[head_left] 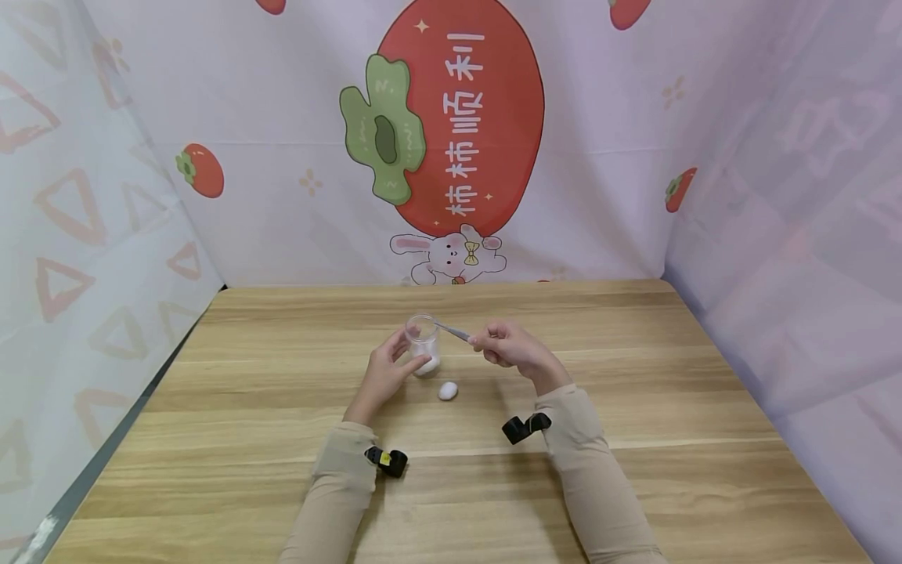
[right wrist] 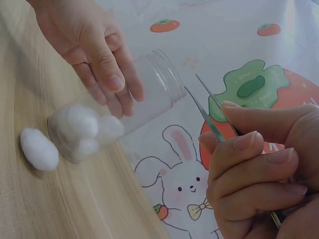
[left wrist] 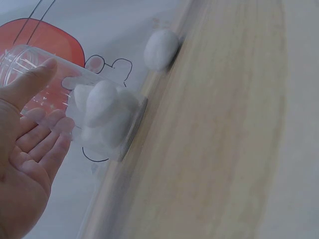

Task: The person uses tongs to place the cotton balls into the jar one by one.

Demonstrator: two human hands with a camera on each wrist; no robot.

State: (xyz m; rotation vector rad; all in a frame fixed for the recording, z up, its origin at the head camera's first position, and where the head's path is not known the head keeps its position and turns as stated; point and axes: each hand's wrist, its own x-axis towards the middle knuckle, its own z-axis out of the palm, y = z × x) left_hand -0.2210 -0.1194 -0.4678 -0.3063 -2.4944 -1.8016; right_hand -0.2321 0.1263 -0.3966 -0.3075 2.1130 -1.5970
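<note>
A clear, lidless jar [head_left: 423, 338] stands upright on the table with several white cotton balls [right wrist: 82, 130] in its bottom. My left hand [head_left: 389, 366] holds the jar's side, thumb at the near wall and fingers around the far side. In my right hand [head_left: 513, 345] is a pair of metal tweezers [head_left: 452, 332], gripped between thumb and fingers. The tweezers' tips [right wrist: 198, 77] are apart with nothing between them, close by the jar's mouth. One loose cotton ball [head_left: 448, 391] lies on the table just in front of the jar.
The wood-grain table [head_left: 451, 501] extends around both arms. A printed cloth backdrop [head_left: 282, 235] hangs behind its far edge, with further cloth [head_left: 796, 235] along the sides. Black wrist cameras [head_left: 527, 428] sit on both sleeves.
</note>
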